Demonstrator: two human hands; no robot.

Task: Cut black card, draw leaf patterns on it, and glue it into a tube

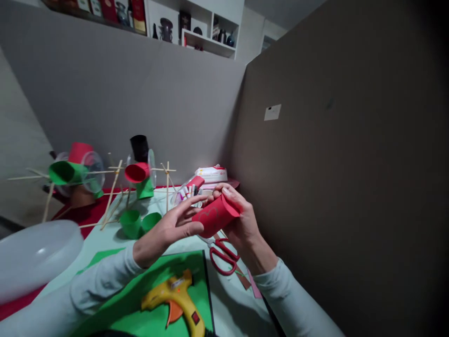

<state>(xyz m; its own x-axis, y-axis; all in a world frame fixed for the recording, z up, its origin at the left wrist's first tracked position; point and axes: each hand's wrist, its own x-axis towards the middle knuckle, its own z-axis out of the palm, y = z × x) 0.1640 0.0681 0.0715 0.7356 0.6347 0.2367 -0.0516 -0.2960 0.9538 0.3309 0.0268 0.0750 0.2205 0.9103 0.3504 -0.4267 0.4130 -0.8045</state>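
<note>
Starting at the far left there's a big translucent white plastic bowl point(35, 255) sitting close to the camera at the table's edge, kinda blurry. Behind it stands a stick-and-cup contraption point(75, 171) with a green paper cup, a red one and a clear plastic lid skewered on wooden sticks. A bit further right is a second one point(140, 171) with a black cup on top, a red cup and a green paper piece, again on crossed sticks. Just in front of that sit two loose green paper cups point(138, 222) on the pale tabletop. Lower down, a yellow glue gun point(177, 299) lies on a green paper sheet point(140, 299), nozzle end pointing away from the camera. Then the hands: the left hand point(168, 229) has its fingers stretched out fairly wide, fingertips and thumb resting against the near end of a red paper roll point(215, 215), which is held up in the air over the table, tilted, roughly center frame. The right hand point(242, 222) wraps around the roll's far side, fingers curled over the top and gripping it. Right under the roll, red-handled scissors point(222, 255) lie on the table. Behind the hands there's a white and red box-like thing point(210, 174) near the grey partition wall point(333, 164), can't tell what it is exactly.
</note>
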